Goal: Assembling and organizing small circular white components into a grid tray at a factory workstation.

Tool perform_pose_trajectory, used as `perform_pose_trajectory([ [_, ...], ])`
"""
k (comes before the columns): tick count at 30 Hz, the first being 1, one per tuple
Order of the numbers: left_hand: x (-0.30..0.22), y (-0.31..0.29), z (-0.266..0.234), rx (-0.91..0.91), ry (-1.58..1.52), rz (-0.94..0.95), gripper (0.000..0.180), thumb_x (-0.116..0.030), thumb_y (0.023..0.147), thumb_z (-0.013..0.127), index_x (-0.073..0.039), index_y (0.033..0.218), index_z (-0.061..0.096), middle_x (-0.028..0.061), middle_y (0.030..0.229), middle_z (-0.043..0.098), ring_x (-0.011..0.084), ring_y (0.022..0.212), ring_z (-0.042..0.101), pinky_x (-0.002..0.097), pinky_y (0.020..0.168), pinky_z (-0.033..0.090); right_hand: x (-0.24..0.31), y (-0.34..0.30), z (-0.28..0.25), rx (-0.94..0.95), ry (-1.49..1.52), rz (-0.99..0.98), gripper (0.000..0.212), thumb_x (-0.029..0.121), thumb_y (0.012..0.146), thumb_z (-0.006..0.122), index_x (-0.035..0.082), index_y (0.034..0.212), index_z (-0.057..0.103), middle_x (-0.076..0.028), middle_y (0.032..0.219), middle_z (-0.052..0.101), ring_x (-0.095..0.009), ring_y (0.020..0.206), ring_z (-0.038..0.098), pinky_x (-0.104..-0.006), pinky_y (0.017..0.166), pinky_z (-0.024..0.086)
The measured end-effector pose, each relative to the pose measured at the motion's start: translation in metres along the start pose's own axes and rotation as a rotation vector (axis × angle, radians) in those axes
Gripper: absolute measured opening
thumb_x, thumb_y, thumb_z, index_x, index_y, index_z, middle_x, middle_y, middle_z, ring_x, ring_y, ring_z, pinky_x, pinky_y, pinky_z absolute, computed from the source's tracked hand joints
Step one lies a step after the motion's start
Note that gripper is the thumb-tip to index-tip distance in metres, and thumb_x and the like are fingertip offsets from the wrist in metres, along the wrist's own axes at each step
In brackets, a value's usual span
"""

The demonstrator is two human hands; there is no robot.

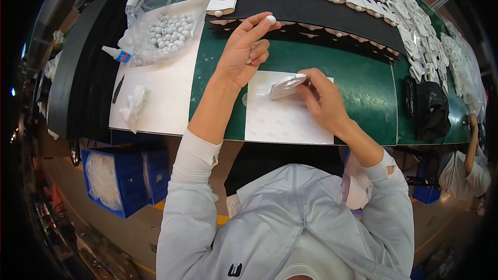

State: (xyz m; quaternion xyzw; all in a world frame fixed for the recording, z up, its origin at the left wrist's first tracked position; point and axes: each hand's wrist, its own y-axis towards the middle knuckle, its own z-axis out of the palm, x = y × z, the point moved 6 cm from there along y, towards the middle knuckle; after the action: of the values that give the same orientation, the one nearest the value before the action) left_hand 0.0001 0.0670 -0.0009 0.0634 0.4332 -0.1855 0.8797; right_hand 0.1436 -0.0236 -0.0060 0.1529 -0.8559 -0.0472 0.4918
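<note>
Between thumb and forefinger, my left hand (243,54) pinches a small white ball (271,19), raised above the table. Something else pale shows under its curled fingers, too hidden to name. My right hand (327,101) grips a white plastic part (286,86), tilted up on edge over a white sheet (282,124) at the table's front edge. Similar white parts (222,3), each with a round hole and a ball-like knob, stand in rows on black boards (290,13) at the back. To the left, a clear plastic bag (142,10) holds several loose white balls (171,30).
A small glue-like bottle (116,54), a dark slim tool (118,89) and crumpled white tissue (136,106) lie on the left. More white parts (420,46) pile up at right, near a black bag (433,111). Another person's arm (471,145) shows far right. Blue bins (122,181) stand below.
</note>
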Motion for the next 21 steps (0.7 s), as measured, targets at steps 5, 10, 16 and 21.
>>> perform_pose_trajectory([
  [5, 0.0, 0.001, 0.0, -0.016, 0.014, -0.001, 0.021, -0.018, 0.086, 0.057, -0.007, 0.103, 0.055, 0.0063, 0.101, 0.058, 0.0006, 0.043, 0.026, 0.0156, 0.038, 0.022, -0.015, 0.004, 0.002, 0.027, 0.323, 0.102, 0.013, 0.004, 0.087, 0.05, 0.004, 0.099, 0.051, -0.002, 0.085, 0.055, -0.01, 0.071, 0.05, -0.022, 0.066, 0.041],
  [10, 0.003, -0.003, 0.007, 0.015, 0.041, -0.027, 0.02, -0.02, 0.083, 0.062, -0.004, 0.095, 0.059, 0.0049, 0.088, 0.06, 0.0011, 0.041, 0.028, 0.0168, 0.038, 0.023, -0.027, 0.005, -0.012, 0.014, 0.954, 0.279, 0.02, 0.012, 0.09, 0.049, 0.007, 0.109, 0.046, -0.004, 0.099, 0.054, -0.013, 0.089, 0.052, -0.025, 0.075, 0.042],
  [16, 0.011, -0.008, 0.016, 0.107, 0.098, -0.086, 0.027, -0.014, 0.081, 0.063, -0.005, 0.106, 0.059, 0.0, 0.086, 0.061, 0.0002, 0.043, 0.03, 0.0166, 0.039, 0.024, -0.021, 0.012, -0.028, 0.079, 1.267, 0.184, 0.015, 0.009, 0.088, 0.052, 0.01, 0.101, 0.045, -0.007, 0.11, 0.051, -0.017, 0.099, 0.052, -0.0271, 0.083, 0.043],
  [21, 0.018, -0.007, 0.014, 0.126, 0.111, -0.108, 0.03, -0.01, 0.079, 0.064, -0.006, 0.108, 0.058, -0.0022, 0.086, 0.06, 0.0004, 0.045, 0.031, 0.0157, 0.041, 0.023, 0.004, 0.017, -0.066, 0.014, 0.459, -0.336, 0.016, -0.001, 0.076, 0.059, 0.008, 0.085, 0.051, -0.011, 0.108, 0.056, -0.023, 0.099, 0.053, -0.0315, 0.084, 0.043],
])
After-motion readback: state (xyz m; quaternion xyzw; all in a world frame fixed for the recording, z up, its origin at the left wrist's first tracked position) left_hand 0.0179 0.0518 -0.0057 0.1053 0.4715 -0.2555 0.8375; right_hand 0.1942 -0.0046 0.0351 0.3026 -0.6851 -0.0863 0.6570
